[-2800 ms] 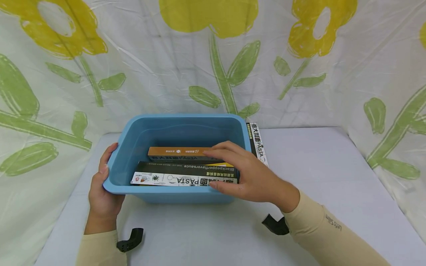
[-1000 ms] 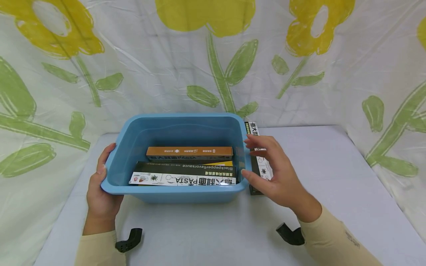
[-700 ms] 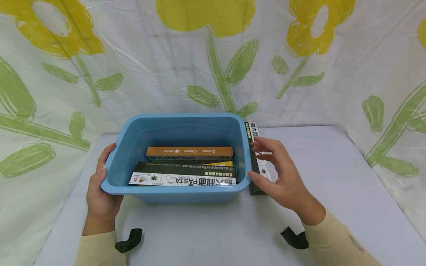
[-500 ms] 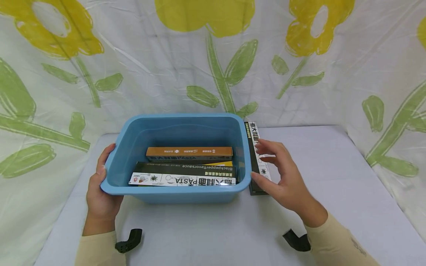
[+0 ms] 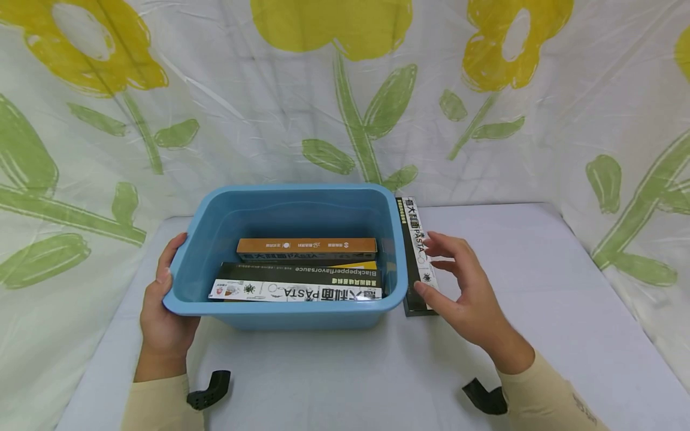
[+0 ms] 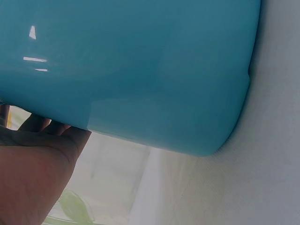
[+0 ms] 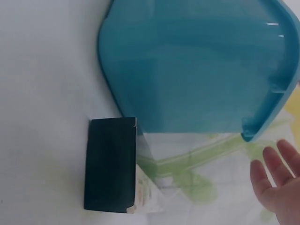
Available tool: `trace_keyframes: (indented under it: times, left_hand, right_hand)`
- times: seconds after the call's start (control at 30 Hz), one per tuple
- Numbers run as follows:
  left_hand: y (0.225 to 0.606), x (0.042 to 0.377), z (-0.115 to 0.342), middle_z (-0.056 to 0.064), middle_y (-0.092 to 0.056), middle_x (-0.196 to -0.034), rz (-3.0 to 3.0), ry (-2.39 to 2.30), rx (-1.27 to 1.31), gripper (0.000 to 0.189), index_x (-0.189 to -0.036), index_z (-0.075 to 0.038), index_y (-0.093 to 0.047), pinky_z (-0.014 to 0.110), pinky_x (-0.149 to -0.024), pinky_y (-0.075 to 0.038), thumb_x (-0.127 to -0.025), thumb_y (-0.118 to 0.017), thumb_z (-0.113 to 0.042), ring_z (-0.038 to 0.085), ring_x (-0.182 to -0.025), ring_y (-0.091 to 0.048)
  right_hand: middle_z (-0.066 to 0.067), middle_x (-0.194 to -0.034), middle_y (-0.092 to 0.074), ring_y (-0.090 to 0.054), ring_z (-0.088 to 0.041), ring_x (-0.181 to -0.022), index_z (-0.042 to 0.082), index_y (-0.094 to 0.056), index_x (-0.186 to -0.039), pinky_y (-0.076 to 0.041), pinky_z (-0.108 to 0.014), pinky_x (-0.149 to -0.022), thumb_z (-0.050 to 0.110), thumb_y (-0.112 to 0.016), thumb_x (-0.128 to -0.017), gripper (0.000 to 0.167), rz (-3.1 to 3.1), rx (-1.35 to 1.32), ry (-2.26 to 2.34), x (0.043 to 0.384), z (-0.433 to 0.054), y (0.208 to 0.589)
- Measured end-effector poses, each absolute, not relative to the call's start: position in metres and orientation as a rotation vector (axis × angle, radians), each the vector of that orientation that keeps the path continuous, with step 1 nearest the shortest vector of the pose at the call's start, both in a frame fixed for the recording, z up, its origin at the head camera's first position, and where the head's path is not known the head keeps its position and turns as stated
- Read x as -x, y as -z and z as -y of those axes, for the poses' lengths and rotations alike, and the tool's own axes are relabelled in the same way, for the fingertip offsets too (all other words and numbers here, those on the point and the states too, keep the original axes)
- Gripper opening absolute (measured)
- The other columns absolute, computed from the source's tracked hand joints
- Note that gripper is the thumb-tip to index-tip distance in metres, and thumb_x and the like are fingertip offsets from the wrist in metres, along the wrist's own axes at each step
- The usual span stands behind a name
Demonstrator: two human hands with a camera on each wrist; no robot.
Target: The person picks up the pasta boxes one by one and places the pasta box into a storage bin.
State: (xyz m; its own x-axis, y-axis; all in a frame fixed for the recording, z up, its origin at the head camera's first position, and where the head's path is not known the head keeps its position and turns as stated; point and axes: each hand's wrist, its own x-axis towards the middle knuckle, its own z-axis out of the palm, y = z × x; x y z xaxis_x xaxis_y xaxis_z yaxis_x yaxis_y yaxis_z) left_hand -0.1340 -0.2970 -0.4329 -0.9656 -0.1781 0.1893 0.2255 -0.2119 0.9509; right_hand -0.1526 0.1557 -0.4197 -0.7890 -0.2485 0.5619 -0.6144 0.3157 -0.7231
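Observation:
A blue plastic basin [image 5: 302,307] stands on the white-covered table. My left hand [image 5: 166,311] grips its left rim; in the left wrist view that hand [image 6: 42,164] reaches up along the outer wall, with its fingertips partly hidden. Inside the basin lie pasta boxes: a black-and-white one [image 5: 302,281] in front, an orange-edged one [image 5: 307,245] behind. Another pasta box [image 5: 412,251] lies on the table against the basin's right side. Over this box hovers my right hand [image 5: 474,293], fingers spread and holding nothing. The right wrist view shows it [image 7: 281,187] apart from the box's dark end [image 7: 110,164].
A yellow edge [image 5: 360,265] shows between the boxes in the basin. Behind the table [image 5: 539,287] hangs a white flower-print curtain [image 5: 242,120], which also closes in both sides. Black wrist mounts [image 5: 210,389] stick out from both forearms.
My right hand has left the boxes inside the basin, crossed over the right rim, and drifted right and towards me above the outer box. The left hand keeps its grip on the basin.

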Motion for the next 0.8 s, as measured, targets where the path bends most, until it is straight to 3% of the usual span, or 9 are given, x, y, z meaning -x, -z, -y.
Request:
trace_keyframes:
  times: [0.53, 0.8]
  left_hand:
    - [0.435, 0.136, 0.298, 0.007, -0.032, -0.172, 1.751, 2.28, 0.069, 0.065, -0.168, -0.027, -0.041, 0.038, -0.108, -0.046, -0.105, -0.031, -0.036, 0.035, -0.151, -0.035]
    - [0.435, 0.136, 0.299, 0.008, -0.031, -0.172, 1.757, 2.28, 0.073, 0.065, -0.169, -0.027, -0.04, 0.038, -0.108, -0.046, -0.105, -0.031, -0.037, 0.035, -0.152, -0.035]
  right_hand:
    - [-0.01, -0.15, -0.053, -0.053, -0.029, -0.132, 0.016, -0.045, -0.165, -0.048, -0.027, -0.104, -0.002, -0.081, -0.089, 0.085, 2.365, -0.607, -1.462, 0.146, -0.159, 0.435]
    - [-0.01, -0.153, -0.049, -0.051, -0.036, -0.134, 0.016, -0.042, -0.166, -0.049, -0.028, -0.105, 0.001, -0.082, -0.091, 0.087, 2.402, -0.574, -1.474, 0.146, -0.161, 0.449]
